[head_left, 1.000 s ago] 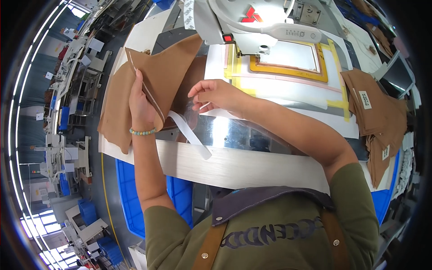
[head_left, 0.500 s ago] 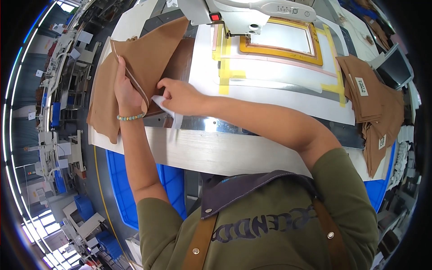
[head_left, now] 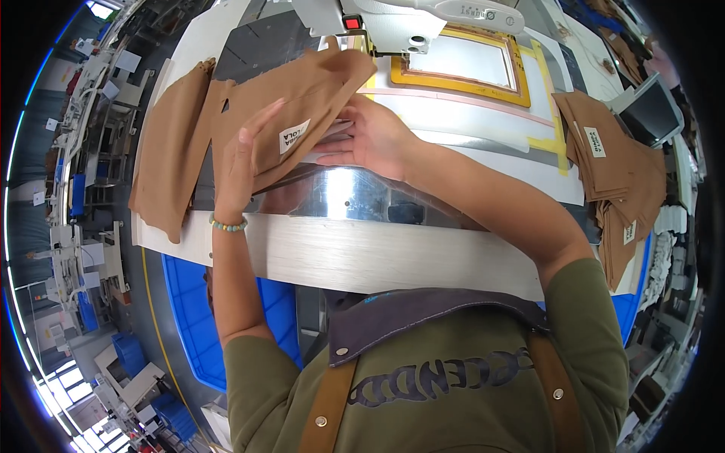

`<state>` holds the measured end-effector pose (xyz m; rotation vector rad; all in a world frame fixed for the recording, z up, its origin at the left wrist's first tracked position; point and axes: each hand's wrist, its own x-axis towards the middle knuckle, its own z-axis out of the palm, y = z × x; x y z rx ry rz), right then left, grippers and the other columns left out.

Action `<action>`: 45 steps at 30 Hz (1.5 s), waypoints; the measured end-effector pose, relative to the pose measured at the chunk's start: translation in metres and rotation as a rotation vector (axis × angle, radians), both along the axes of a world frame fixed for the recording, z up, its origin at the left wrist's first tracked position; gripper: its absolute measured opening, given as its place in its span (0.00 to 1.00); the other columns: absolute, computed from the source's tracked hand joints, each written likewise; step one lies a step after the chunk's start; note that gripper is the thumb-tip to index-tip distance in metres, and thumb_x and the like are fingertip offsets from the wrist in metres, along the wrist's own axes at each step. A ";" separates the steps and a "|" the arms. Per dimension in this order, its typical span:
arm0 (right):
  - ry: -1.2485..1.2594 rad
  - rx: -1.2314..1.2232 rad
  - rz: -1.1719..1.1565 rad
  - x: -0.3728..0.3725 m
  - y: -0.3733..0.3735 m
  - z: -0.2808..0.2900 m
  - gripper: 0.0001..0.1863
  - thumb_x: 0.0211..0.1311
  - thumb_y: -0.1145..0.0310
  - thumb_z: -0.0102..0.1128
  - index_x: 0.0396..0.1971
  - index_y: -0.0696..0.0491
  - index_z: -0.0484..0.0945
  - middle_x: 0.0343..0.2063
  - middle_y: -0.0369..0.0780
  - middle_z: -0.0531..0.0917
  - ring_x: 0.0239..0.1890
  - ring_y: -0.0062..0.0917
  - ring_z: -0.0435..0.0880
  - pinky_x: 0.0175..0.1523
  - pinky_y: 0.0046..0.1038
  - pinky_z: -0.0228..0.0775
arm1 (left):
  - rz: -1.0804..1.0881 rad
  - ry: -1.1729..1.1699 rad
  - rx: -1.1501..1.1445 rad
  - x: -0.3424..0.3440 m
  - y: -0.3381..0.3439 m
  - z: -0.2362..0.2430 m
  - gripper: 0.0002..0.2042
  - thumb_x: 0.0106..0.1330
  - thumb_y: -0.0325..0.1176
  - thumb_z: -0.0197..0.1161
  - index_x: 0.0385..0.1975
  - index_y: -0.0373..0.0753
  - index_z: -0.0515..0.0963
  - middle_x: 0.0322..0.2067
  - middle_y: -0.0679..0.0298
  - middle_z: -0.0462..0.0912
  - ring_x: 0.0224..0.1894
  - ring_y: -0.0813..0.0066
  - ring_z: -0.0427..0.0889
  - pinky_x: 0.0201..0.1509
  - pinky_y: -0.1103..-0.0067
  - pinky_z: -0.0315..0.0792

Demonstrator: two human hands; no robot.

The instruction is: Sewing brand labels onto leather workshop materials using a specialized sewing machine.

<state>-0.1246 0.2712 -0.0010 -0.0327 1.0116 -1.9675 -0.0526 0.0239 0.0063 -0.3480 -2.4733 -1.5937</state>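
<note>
A brown fabric piece [head_left: 291, 90] with a white label [head_left: 294, 137] lies partly raised and curled over the metal work plate [head_left: 347, 192]. Along its near left side rests my left hand [head_left: 239, 170], open, with the fingers stretched out against the cloth. My right hand [head_left: 377, 140] is at the right edge of the piece, palm turned toward it. Its fingers are apart and partly hidden by the folded cloth; something pale shows between them, too unclear to name. More brown fabric [head_left: 168, 143] lies to the left.
A white sewing machine head [head_left: 404, 30] overhangs the far side, beside a yellow frame [head_left: 453, 89] on white sheets. Brown labelled pieces [head_left: 615, 151] are stacked at right, near a dark screen [head_left: 651, 112]. A blue bin [head_left: 189, 317] stands below the table's front edge.
The brown piece has been lowered and turned, so its white label now shows. My right hand has moved right and opened from its pinch on a white sheet. My left hand no longer grips the edge.
</note>
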 end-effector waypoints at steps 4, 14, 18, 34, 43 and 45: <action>-0.037 -0.047 -0.153 0.006 0.018 0.010 0.38 0.85 0.38 0.37 0.76 0.55 0.63 0.69 0.49 0.74 0.71 0.43 0.78 0.75 0.57 0.72 | 0.285 0.037 -0.523 0.020 -0.035 -0.030 0.22 0.84 0.42 0.55 0.70 0.41 0.79 0.72 0.55 0.77 0.79 0.52 0.68 0.83 0.63 0.58; 0.212 0.010 -0.156 -0.003 0.046 0.002 0.33 0.81 0.51 0.55 0.75 0.56 0.63 0.71 0.48 0.73 0.70 0.39 0.78 0.76 0.48 0.70 | 0.288 0.075 -0.896 0.023 -0.057 -0.049 0.26 0.83 0.43 0.56 0.77 0.44 0.71 0.80 0.60 0.66 0.83 0.52 0.58 0.86 0.58 0.51; 0.263 0.117 -0.204 -0.009 0.038 -0.021 0.28 0.77 0.69 0.60 0.73 0.55 0.65 0.68 0.47 0.76 0.70 0.35 0.78 0.76 0.45 0.70 | 0.261 0.096 -0.904 0.003 -0.068 -0.057 0.26 0.82 0.44 0.57 0.77 0.44 0.72 0.80 0.60 0.66 0.83 0.51 0.59 0.85 0.58 0.52; 0.494 0.330 -0.268 -0.017 0.083 -0.002 0.32 0.77 0.64 0.61 0.73 0.65 0.65 0.72 0.54 0.70 0.75 0.42 0.71 0.75 0.34 0.69 | 0.290 0.106 -0.823 -0.049 -0.064 -0.047 0.24 0.82 0.41 0.58 0.74 0.44 0.74 0.77 0.57 0.70 0.80 0.49 0.64 0.82 0.62 0.60; 1.782 0.814 -0.062 -0.002 0.114 -0.016 0.26 0.80 0.62 0.55 0.70 0.60 0.74 0.77 0.48 0.69 0.78 0.43 0.67 0.81 0.41 0.57 | 0.075 0.100 -0.868 -0.051 -0.062 -0.053 0.27 0.83 0.45 0.54 0.80 0.49 0.68 0.83 0.62 0.60 0.86 0.52 0.52 0.87 0.56 0.43; 1.906 0.878 -0.060 -0.005 0.103 -0.020 0.27 0.79 0.61 0.56 0.70 0.60 0.74 0.77 0.49 0.69 0.79 0.45 0.66 0.83 0.43 0.54 | 0.060 0.095 -0.859 -0.056 -0.064 -0.053 0.27 0.83 0.45 0.54 0.80 0.49 0.68 0.83 0.62 0.60 0.86 0.52 0.52 0.87 0.56 0.43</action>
